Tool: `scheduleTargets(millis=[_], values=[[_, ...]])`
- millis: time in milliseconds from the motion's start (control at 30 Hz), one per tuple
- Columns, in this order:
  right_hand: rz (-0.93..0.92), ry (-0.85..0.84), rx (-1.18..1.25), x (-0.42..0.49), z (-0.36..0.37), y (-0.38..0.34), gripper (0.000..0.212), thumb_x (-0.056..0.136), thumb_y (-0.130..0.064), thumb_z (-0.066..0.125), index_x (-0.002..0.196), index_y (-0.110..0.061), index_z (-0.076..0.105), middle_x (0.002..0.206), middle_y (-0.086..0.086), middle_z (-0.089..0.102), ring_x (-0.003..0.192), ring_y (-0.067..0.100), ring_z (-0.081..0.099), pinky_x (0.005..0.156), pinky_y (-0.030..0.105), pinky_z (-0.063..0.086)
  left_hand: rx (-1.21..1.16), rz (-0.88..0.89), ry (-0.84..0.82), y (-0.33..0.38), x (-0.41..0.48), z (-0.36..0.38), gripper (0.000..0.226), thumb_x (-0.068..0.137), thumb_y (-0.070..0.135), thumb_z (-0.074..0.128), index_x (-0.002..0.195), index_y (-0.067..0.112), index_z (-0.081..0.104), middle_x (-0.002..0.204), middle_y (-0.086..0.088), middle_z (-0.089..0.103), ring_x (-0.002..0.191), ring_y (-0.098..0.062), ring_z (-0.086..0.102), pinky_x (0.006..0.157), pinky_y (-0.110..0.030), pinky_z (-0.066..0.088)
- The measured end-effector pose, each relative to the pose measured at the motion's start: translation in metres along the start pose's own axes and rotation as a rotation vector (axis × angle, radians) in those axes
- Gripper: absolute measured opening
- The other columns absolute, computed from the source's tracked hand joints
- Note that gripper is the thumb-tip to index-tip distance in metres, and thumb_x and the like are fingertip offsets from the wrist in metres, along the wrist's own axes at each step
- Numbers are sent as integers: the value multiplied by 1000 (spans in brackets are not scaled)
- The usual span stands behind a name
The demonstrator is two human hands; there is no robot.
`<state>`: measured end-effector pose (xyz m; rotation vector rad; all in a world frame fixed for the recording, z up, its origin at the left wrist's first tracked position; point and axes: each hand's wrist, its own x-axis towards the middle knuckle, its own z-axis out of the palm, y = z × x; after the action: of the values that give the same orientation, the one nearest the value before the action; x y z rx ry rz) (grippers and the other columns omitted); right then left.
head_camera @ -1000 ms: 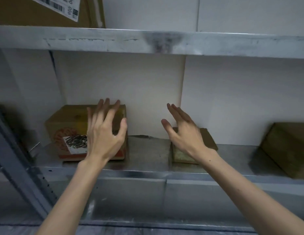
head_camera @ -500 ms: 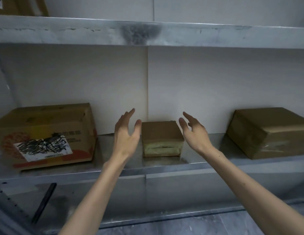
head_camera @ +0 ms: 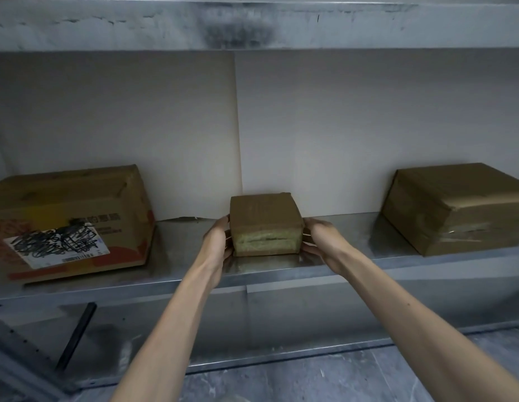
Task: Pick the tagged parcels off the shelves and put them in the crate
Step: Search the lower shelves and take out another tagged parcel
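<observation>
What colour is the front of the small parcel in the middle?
The small parcel has a pale yellow-green front; head view.

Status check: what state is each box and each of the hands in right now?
Small parcel: on the shelf, held from both sides.
Left hand: grips its left side.
Right hand: grips its right side.
Labelled box: closed, on shelf, untouched.
Taped box: closed, on shelf, untouched.

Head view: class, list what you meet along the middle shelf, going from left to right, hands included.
printed carton → left hand → small parcel → right hand → taped brown box
</observation>
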<state>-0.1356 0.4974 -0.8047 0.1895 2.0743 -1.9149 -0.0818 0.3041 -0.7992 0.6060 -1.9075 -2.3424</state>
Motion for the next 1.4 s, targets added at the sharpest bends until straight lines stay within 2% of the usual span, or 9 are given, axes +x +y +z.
scheduleTargets(millis=[167, 300, 367, 467, 633, 833, 1000, 1167, 1400], values=[[-41, -22, -12, -4, 1, -4, 31, 104, -21, 41, 102, -15, 71, 94, 1, 75, 81, 16, 71, 92, 38, 54, 24, 12, 5, 3, -3, -2, 28, 102, 31, 42, 96, 28, 69, 99, 2, 74, 96, -14, 67, 85, -30, 50], [-63, -32, -55, -4, -1, -6, 29, 103, -22, 43, 110, -19, 71, 101, 3, 77, 88, 20, 71, 93, 45, 53, 41, 48, 21, 6, -3, -6, 32, 104, 26, 38, 119, 28, 67, 111, 2, 74, 107, -16, 66, 94, -33, 51], [-83, -33, -71, -4, -2, -7, 28, 102, -19, 45, 108, -21, 72, 106, 6, 76, 94, 22, 72, 93, 47, 55, 74, 95, 29, 8, -1, -11, 32, 104, 20, 38, 115, 33, 66, 115, 4, 72, 110, -14, 64, 97, -32, 50], [-143, -45, -69, -3, -4, -7, 33, 100, -4, 44, 114, -17, 71, 111, 5, 75, 102, 19, 71, 85, 34, 60, 180, 178, 19, 12, -1, -18, 32, 101, 15, 46, 113, 38, 66, 116, 9, 70, 116, -13, 61, 102, -33, 47], [-257, -4, -38, -1, -3, -7, 37, 97, 3, 48, 126, -12, 66, 121, 0, 70, 113, 19, 65, 93, 33, 57, 196, 236, -7, 16, -3, -25, 39, 99, 3, 51, 121, 33, 62, 121, 1, 67, 114, -18, 62, 86, -27, 53], [-307, 82, -32, -12, 3, -14, 32, 99, 1, 51, 119, -18, 66, 111, -4, 66, 103, 15, 63, 70, 15, 55, 146, 230, 11, 16, -10, -31, 29, 101, 8, 52, 124, 24, 61, 117, 0, 67, 106, -17, 65, 74, -20, 54], [-311, 81, -48, -17, 8, -18, 33, 100, 1, 47, 119, -19, 65, 112, -3, 65, 106, 17, 61, 86, 27, 53, 115, 211, 24, 16, -13, -32, 26, 101, 12, 53, 124, 21, 60, 118, 0, 66, 106, -17, 65, 73, -21, 55], [-344, 81, -80, -16, 5, -25, 37, 95, 1, 50, 110, -28, 68, 104, -16, 69, 108, 11, 62, 89, 32, 51, 115, 224, -19, 18, -15, -34, 33, 104, 11, 48, 134, 19, 59, 122, 4, 67, 112, -12, 63, 87, -23, 52], [-363, 54, 36, -17, 3, -30, 42, 88, 6, 47, 105, -23, 72, 110, -3, 73, 102, 15, 68, 76, 21, 55, 151, 285, 12, 24, -12, -36, 29, 102, 10, 47, 119, 21, 68, 119, 8, 69, 115, -10, 60, 101, -34, 49]])
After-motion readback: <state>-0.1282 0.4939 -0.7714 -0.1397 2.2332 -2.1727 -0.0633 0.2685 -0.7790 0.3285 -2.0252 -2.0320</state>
